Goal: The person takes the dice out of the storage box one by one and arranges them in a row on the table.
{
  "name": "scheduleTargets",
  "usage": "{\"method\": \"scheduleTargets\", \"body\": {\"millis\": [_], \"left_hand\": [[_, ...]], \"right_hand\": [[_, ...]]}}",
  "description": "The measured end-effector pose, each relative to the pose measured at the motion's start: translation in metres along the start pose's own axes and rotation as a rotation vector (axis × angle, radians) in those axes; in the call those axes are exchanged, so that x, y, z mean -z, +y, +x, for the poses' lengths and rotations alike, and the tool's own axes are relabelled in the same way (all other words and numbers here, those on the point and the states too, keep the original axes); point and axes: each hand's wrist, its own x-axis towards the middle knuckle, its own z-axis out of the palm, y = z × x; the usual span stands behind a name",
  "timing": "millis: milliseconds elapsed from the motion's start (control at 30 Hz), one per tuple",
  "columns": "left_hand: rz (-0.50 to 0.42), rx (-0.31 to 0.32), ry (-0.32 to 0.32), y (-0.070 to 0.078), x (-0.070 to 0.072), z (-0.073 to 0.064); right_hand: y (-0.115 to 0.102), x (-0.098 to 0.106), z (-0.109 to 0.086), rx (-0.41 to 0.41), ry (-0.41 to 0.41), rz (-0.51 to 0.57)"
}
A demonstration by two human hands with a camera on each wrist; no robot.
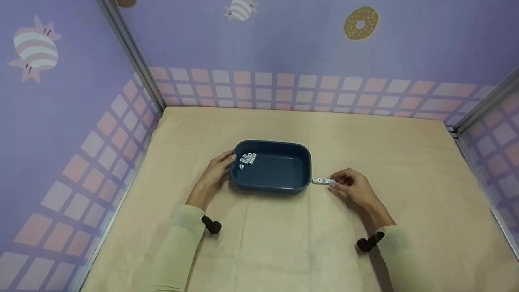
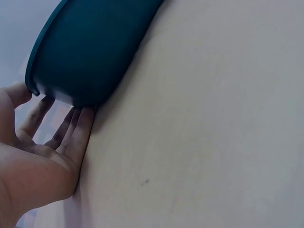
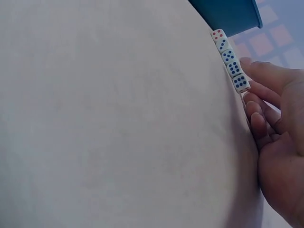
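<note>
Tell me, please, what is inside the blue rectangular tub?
White dice lie clustered inside the left end of the blue rectangular tub. Their undersides are covered, and the tub's near inner wall is largely hidden from the head camera.

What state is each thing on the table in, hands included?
blue container: upright, open-topped
dice inside: loose cluster at the left end
row of dice: five visible, end to end, outside container's right side; contact with it unclear
left hand: holds container's left side
right hand: pinches the row's outer end
</note>
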Motion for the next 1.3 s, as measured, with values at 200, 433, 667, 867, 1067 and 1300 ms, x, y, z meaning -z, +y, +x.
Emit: {"method": "scheduleTargets", "body": {"millis": [200, 433, 667, 867, 1067, 1300], "left_hand": [[-0.001, -0.001, -0.001, -0.0009, 0.0008, -0.0007], [-0.005, -0.003, -0.012, 0.0007, 0.0000, -0.0007], [-0.003, -0.005, -0.011, 0.0011, 0.0006, 0.0015], [0.024, -0.009, -0.013, 0.0035, -0.0008, 0.0040], [0.031, -0.020, -0.036, 0.0064, -0.0029, 0.0062], [0.023, -0.015, -0.020, 0.0003, 0.0022, 0.0004]], "right_hand": [[-0.0047, -0.0032, -0.0032, 0.003, 0.016, -0.001], [-0.0060, -0.0036, -0.0044, -0.002, 0.030, -0.009], [0.0001, -0.0015, -0.0019, -0.001, 0.037, 0.020], [0.0008, 0.0005, -0.0015, -0.001, 0.034, 0.024], [0.0008, 0.0000, -0.0036, -0.003, 0.042, 0.016], [-0.0013, -0.0045, -0.0036, -0.005, 0.038, 0.022]]}}
